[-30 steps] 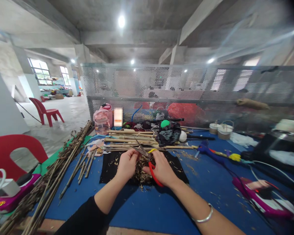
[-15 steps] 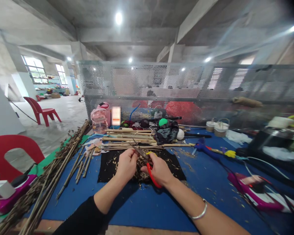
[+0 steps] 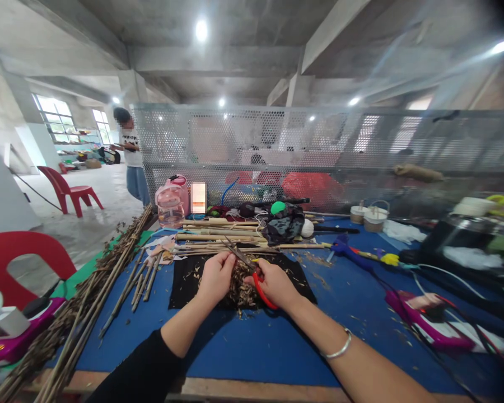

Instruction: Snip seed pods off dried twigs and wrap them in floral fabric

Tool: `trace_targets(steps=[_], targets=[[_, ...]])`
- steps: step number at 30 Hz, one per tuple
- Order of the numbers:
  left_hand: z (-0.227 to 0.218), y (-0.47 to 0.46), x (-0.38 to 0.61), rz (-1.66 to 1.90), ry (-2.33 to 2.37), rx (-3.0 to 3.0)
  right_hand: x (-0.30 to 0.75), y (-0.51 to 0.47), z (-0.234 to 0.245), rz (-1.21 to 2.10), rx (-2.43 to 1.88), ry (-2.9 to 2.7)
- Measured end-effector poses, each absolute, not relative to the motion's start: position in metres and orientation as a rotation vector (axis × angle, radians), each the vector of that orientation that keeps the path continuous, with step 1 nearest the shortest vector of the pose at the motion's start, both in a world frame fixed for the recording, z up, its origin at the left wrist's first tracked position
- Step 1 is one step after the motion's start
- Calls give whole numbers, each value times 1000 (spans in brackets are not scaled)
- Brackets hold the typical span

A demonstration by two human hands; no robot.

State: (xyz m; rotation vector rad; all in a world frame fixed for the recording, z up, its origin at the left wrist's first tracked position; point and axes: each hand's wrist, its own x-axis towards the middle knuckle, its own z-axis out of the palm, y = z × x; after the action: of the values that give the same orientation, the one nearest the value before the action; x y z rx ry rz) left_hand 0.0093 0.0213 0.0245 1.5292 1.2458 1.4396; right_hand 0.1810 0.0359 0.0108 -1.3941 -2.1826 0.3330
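My right hand (image 3: pixel 273 282) is wrapped round red-handled scissors (image 3: pixel 261 292), whose metal blades point up and left toward the other hand. My left hand (image 3: pixel 217 277) is closed in a pinch beside the blade tips; what its fingers hold is too small to make out. Below both hands, a heap of dry brown plant clippings (image 3: pixel 242 298) lies on a black cloth (image 3: pixel 183 288). Pale scraps are scattered over the cloth.
Cut stalks (image 3: pixel 218 237) lie behind the cloth. Long dried stems (image 3: pixel 90 285) run down the left side of the blue table (image 3: pixel 252 352). Purple power strips (image 3: pixel 434 324) sit at both sides. A perforated metal screen (image 3: pixel 243 140) stands behind, and a person (image 3: pixel 133 157) stands beyond its left end.
A person has come into sight at the left end of the screen. My view has shifted slightly. Both hands stay nearly in place over the clippings, with the scissors still in my right.
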Motion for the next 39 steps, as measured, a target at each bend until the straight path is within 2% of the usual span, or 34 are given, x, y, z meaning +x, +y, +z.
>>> trace_targets(steps=[7, 12, 17, 28, 39], targets=[[24, 26, 13, 1308, 915, 976, 184, 41, 10, 328, -1367, -2207], [23, 27, 13, 1384, 940, 1036, 180, 39, 11, 311, -1397, -2199], [20, 29, 11, 1361, 983, 1249, 176, 32, 16, 161, -1480, -2182], [29, 24, 9, 1383, 1040, 1298, 178, 36, 15, 343, -1399, -2184], [26, 31, 3, 1541, 1279, 1272, 178, 32, 19, 257, -1407, -2192]])
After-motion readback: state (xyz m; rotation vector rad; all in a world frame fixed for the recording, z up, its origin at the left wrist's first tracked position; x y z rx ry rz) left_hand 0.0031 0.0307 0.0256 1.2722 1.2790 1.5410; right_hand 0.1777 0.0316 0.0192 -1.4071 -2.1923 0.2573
